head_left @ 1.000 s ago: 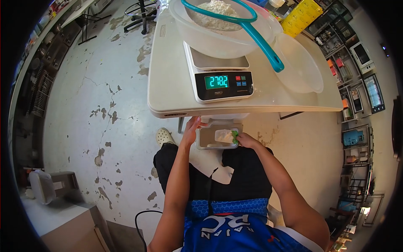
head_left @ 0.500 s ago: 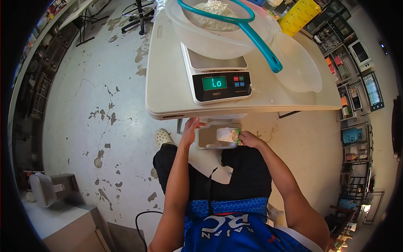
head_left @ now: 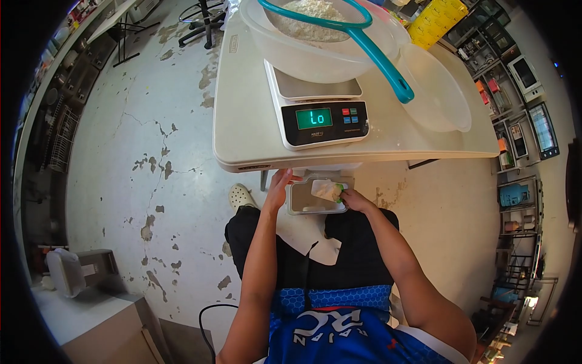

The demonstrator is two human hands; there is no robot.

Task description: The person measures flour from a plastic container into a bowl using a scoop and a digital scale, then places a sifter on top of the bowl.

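Note:
My right hand is closed on the green end of a small scoop with pale contents, over a rectangular container below the table's front edge. At that container's left side is my left hand, fingers stretched out and apart. On the table, a digital scale reads "Lo" and bears a large translucent bowl. White powder lies in a sieve with a teal handle, which rests across the bowl.
A translucent lid lies on the white table, right of the bowl. Behind it stands a yellow container. Shelves line the right side; a wheeled chair base is at the upper left.
The scoop in my right hand has tilted and shifted slightly up within the container's area. The whole view has moved a little, with the table and scale further right.

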